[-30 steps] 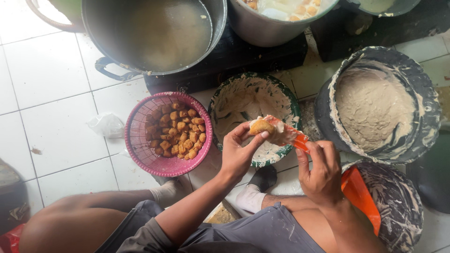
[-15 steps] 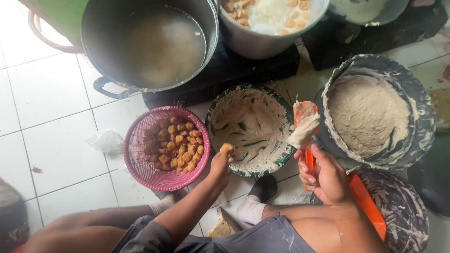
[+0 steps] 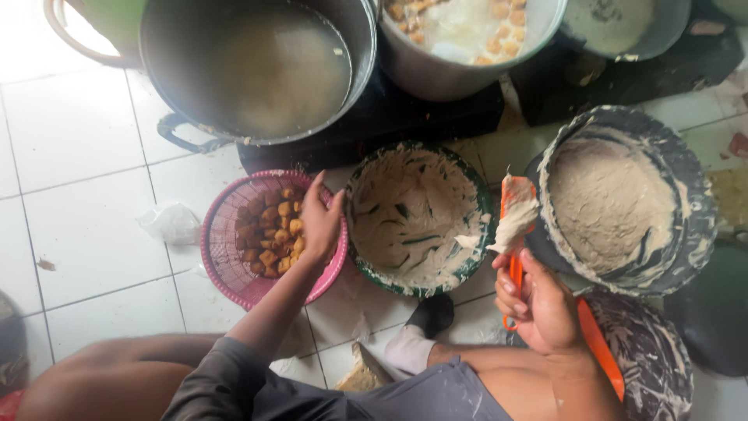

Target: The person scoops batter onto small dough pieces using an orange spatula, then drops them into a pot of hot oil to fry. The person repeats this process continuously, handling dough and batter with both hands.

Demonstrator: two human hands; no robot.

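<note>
My left hand [image 3: 319, 222] reaches into a pink plastic basket [image 3: 222, 261] and rests on the fried brown tofu pieces [image 3: 269, 234] inside it; what its fingers grip is hidden. My right hand [image 3: 541, 304] holds an orange spatula [image 3: 516, 214] upright, its blade loaded with pale paste. The blade hovers at the right rim of a green bowl [image 3: 471, 261] smeared with the same paste. A large bowl of pale filling [image 3: 615, 203] stands right of the spatula.
A big metal pot of cloudy liquid [image 3: 257, 70] and a second pot with floating pieces [image 3: 467, 31] sit on a black stove [image 3: 389, 125] at the far side. My bent legs and a socked foot [image 3: 409, 347] fill the near floor. A crumpled plastic bag [image 3: 167, 222] lies left of the basket.
My left hand carried a filled tofu piece away from the bowl and moved left into the pink basket. My right hand stayed by the bowl's right rim with the spatula raised.
</note>
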